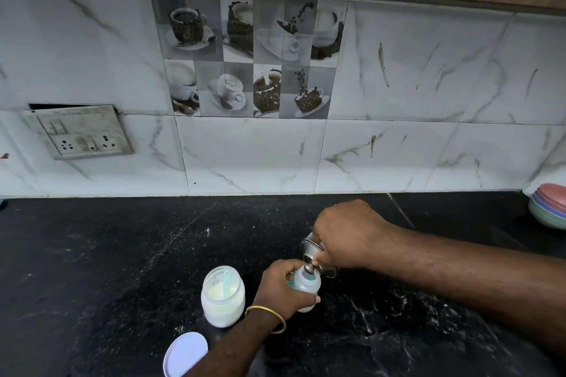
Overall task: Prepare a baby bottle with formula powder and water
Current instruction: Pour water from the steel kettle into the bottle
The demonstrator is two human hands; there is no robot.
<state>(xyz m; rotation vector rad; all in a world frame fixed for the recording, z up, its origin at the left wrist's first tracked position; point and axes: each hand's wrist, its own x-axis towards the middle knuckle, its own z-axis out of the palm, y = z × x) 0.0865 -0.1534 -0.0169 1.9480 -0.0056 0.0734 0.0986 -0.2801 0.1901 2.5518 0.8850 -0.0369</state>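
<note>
A small translucent baby bottle (307, 286) stands on the black counter (107, 254), its top open. My left hand (283, 286) is wrapped around its side, a gold bangle on the wrist. My right hand (346, 234) grips a shiny steel vessel (311, 249) and tilts it so its rim sits right over the bottle's mouth. To the left stands an open glass jar (223, 297) holding white formula powder, with a pale blue scoop (227, 280) standing in it. The jar's white lid (185, 353) lies flat near the front edge.
A stack of pastel bowls (549, 205) sits at the far right of the counter by the wall. A switch and socket plate (84, 131) is fixed on the marble-tiled wall at the left. Wooden cabinets hang overhead.
</note>
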